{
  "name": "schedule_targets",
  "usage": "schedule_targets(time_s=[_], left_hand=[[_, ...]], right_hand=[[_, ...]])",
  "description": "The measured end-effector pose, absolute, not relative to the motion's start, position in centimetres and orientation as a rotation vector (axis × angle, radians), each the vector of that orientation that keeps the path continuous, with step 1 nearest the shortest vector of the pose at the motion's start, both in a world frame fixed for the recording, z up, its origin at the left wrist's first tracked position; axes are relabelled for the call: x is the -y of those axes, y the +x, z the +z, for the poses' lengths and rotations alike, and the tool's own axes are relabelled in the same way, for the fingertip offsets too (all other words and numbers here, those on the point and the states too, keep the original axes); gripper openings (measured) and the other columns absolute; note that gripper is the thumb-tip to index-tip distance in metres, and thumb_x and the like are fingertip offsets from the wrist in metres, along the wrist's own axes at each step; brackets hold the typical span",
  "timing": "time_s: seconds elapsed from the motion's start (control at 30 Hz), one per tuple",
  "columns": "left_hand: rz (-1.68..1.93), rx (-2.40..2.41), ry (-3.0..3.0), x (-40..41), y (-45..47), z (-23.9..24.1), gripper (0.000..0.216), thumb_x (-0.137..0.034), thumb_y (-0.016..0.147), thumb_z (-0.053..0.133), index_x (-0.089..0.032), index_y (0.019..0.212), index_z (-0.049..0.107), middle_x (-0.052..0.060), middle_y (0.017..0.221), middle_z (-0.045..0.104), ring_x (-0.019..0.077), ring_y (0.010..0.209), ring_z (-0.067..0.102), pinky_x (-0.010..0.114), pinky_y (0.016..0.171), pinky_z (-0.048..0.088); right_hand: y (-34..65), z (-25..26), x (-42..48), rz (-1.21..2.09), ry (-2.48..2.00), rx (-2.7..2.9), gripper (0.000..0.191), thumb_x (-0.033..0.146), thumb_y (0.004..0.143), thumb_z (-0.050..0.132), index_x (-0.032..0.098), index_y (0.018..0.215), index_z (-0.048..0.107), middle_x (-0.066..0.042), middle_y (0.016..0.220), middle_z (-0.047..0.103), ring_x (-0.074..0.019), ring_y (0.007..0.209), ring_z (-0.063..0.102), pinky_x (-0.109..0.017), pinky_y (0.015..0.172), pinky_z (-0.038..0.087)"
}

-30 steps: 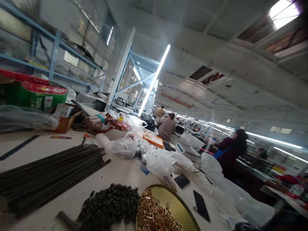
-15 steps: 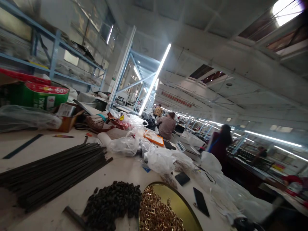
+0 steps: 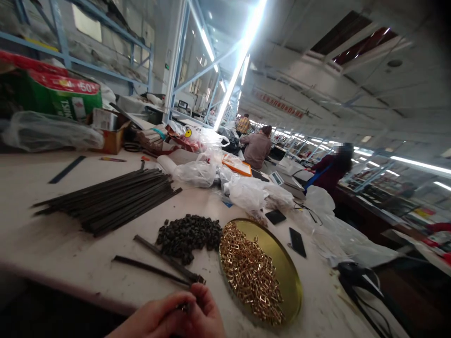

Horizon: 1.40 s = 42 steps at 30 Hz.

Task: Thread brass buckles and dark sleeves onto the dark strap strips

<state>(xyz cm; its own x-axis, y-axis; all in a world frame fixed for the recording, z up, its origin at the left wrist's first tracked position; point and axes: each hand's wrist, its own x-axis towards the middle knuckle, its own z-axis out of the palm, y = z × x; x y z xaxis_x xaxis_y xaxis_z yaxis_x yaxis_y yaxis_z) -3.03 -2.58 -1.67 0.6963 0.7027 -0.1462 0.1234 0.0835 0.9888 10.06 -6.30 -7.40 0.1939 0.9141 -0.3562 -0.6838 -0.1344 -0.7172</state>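
Observation:
My left hand (image 3: 155, 317) and my right hand (image 3: 206, 312) meet at the bottom edge, fingers pinched together on a small item I cannot make out. Just beyond them lie two loose black strips (image 3: 165, 260), one with a small end piece close to my right fingers. Behind the strips is a pile of small black pieces (image 3: 190, 234). To its right, a round gold tray (image 3: 287, 270) holds a heap of gold metal buckles (image 3: 250, 272). A bundle of long black strips (image 3: 112, 199) lies farther left on the white table (image 3: 52, 234).
Two dark phones (image 3: 297, 241) lie right of the tray, with plastic bags (image 3: 246, 192) behind. A green box (image 3: 59, 96) and a cardboard box (image 3: 112, 136) stand at the back left under blue shelving. Seated people (image 3: 259, 148) work farther down; another person (image 3: 331, 169) stands at right.
The view has tipped down toward the table. Both my hands have come into sight at the bottom edge. The person at the right has shifted along the aisle.

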Motion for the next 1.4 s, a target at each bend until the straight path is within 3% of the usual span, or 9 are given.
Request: schedule_targets(time_s=[0.17, 0.27, 0.33, 0.43, 0.53, 0.63, 0.97, 1.2, 1.4], left_hand=[[0.539, -0.683, 1.09, 1.4, -2.2, -4.1, 0.044, -0.06, 0.067, 0.059, -0.018, 0.08, 0.056, 0.001, 0.073, 0.063, 0.0162, 0.068, 0.057, 0.024, 0.063, 0.046], [0.521, -0.738, 0.986, 0.2, -2.0, -5.1, 0.049, -0.065, 0.061, 0.062, -0.018, 0.071, 0.048, -0.007, 0.05, 0.047, 0.0068, 0.043, 0.037, 0.017, 0.042, 0.029], [0.502, -0.808, 1.035, -0.7, -2.0, -4.9, 0.052, -0.066, 0.058, 0.062, -0.019, 0.069, 0.046, -0.012, 0.044, 0.033, 0.0049, 0.039, 0.022, 0.018, 0.038, 0.015], [0.492, -0.895, 1.109, -1.8, -1.7, -4.3, 0.051, -0.067, 0.057, 0.06, -0.019, 0.07, 0.046, -0.013, 0.043, 0.026, 0.0055, 0.04, 0.017, 0.02, 0.039, 0.01], [0.487, -0.977, 1.161, -2.4, -1.4, -4.0, 0.048, -0.065, 0.057, 0.056, -0.019, 0.068, 0.045, -0.012, 0.044, 0.028, 0.0061, 0.041, 0.019, 0.02, 0.039, 0.012], [0.512, -1.037, 1.24, -2.6, -1.5, -3.7, 0.043, -0.061, 0.059, 0.053, -0.019, 0.065, 0.045, -0.01, 0.049, 0.032, 0.0069, 0.044, 0.023, 0.02, 0.041, 0.017], [0.485, -1.036, 1.275, -4.0, 0.5, 0.1, 0.042, -0.061, 0.058, 0.049, -0.02, 0.065, 0.046, -0.011, 0.043, 0.03, 0.0069, 0.039, 0.022, 0.021, 0.039, 0.014], [0.567, -1.031, 1.403, -3.4, 1.3, -0.4, 0.038, -0.056, 0.066, 0.049, -0.018, 0.063, 0.048, -0.008, 0.049, 0.036, 0.0086, 0.044, 0.03, 0.021, 0.043, 0.022], [0.653, -1.091, 1.663, -2.1, 0.7, -0.7, 0.031, -0.044, 0.077, 0.045, -0.016, 0.068, 0.053, -0.002, 0.061, 0.051, 0.0145, 0.06, 0.047, 0.023, 0.055, 0.034]], right_hand=[[10.0, -7.1, 5.4, 1.483, -1.043, 0.304, 0.05, 0.038, 0.046, 0.083, 0.02, 0.083, 0.055, 0.004, 0.068, 0.057, -0.0107, 0.055, 0.058, -0.022, 0.051, 0.046], [12.2, -6.0, 3.6, 1.493, -1.166, 0.685, 0.04, 0.046, 0.061, 0.072, 0.018, 0.084, 0.055, 0.004, 0.065, 0.056, -0.0092, 0.048, 0.053, -0.024, 0.051, 0.044], [14.4, -5.2, 1.3, 1.182, -1.38, 1.058, 0.03, 0.046, 0.077, 0.054, 0.018, 0.087, 0.057, 0.001, 0.066, 0.057, -0.0119, 0.053, 0.054, -0.026, 0.054, 0.043], [16.5, -4.9, -2.7, 0.593, -1.777, 1.401, 0.018, 0.031, 0.08, 0.047, 0.019, 0.077, 0.059, -0.004, 0.073, 0.061, -0.0185, 0.071, 0.057, -0.03, 0.066, 0.042], [16.2, -5.7, -5.6, 0.478, -1.856, 1.43, 0.006, 0.016, 0.069, 0.053, 0.017, 0.072, 0.058, -0.008, 0.074, 0.061, -0.0236, 0.074, 0.058, -0.034, 0.069, 0.04], [15.4, -7.0, -6.2, 0.449, -1.858, 1.434, 0.011, 0.008, 0.064, 0.051, 0.017, 0.068, 0.057, -0.009, 0.071, 0.06, -0.0253, 0.072, 0.058, -0.036, 0.069, 0.04], [16.0, -4.4, -1.0, 0.763, -1.466, 1.171, 0.01, 0.027, 0.077, 0.052, 0.018, 0.082, 0.053, -0.002, 0.076, 0.061, -0.0147, 0.067, 0.06, -0.026, 0.063, 0.049], [14.2, -2.3, 2.5, 0.458, -1.357, 1.239, 0.013, 0.026, 0.08, 0.057, 0.021, 0.089, 0.064, -0.006, 0.087, 0.066, -0.0193, 0.083, 0.06, -0.031, 0.076, 0.047], [13.9, -3.9, 3.0, 0.631, -1.326, 1.059, 0.022, 0.03, 0.076, 0.062, 0.019, 0.095, 0.064, -0.006, 0.091, 0.065, -0.019, 0.084, 0.06, -0.03, 0.076, 0.048]])
